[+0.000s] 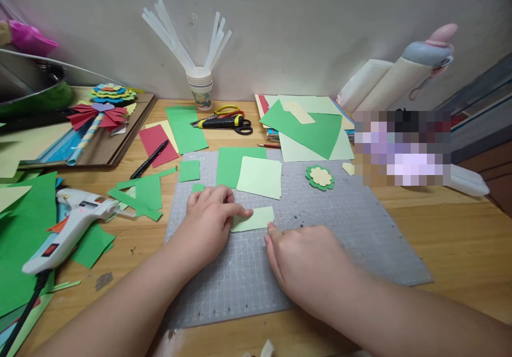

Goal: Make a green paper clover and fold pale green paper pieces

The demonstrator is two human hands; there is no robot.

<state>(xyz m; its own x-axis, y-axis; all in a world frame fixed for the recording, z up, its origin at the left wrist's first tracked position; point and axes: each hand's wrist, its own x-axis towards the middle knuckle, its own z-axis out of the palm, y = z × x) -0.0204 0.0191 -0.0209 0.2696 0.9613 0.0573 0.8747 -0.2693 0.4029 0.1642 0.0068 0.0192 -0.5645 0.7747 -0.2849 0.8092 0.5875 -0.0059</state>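
Note:
A pale green piece of paper (pixel 260 218), long and narrow like a folded strip, lies on the grey cutting mat (pixel 352 239). My left hand (pixel 212 215) presses down on its left end, fingers bent and the index finger reaching over the paper. At the paper's right end, my right hand (pixel 308 255) has its fingers curled, with fingertips closed on the corner. Just behind the strip sit pale green square sheets (pixel 259 178), overlapping a darker green sheet (pixel 228 165). A green and cream paper flower (pixel 320 177) rests farther right on the mat.
On the left a white glue gun (pixel 74 223) lies among green scraps (pixel 140 197), its cord trailing frontward. Behind the mat are a yellow-black cutter (pixel 220 122), scissors (pixel 244 127), a black pen (pixel 150 158) and stacked paper cups (pixel 200 87) holding white sticks.

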